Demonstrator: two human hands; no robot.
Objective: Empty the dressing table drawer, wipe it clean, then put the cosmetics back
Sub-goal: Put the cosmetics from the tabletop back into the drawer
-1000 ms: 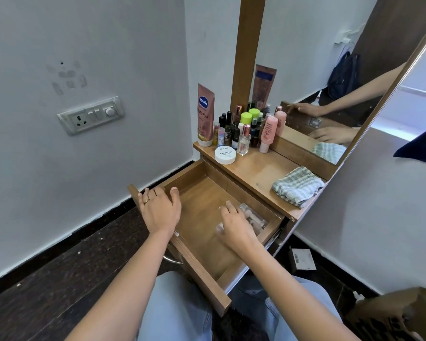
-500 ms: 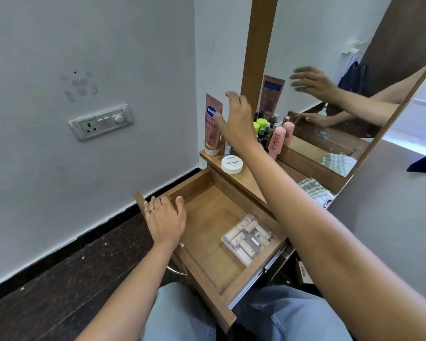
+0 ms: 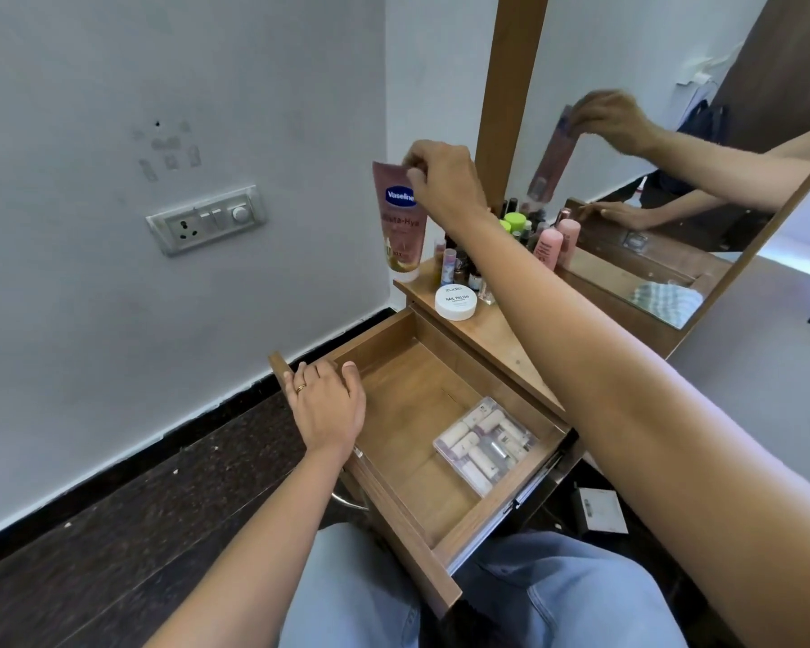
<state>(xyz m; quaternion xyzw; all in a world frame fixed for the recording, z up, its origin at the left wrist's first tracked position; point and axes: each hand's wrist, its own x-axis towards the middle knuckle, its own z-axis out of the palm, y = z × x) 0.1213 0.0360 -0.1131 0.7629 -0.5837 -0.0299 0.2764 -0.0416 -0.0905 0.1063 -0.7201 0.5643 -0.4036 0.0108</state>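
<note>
Inside, the drawer (image 3: 408, 404) holds a clear case (image 3: 485, 444); left hand (image 3: 328, 404) lies flat on its rim, right hand (image 3: 445, 184) pinches Vaseline tube (image 3: 401, 231).

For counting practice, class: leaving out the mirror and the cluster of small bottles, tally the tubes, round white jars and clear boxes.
Tube: 1
White jar: 1
Clear box: 1
Total: 3

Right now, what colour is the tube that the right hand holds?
The tube is pink with a blue logo, best in head view.
</note>
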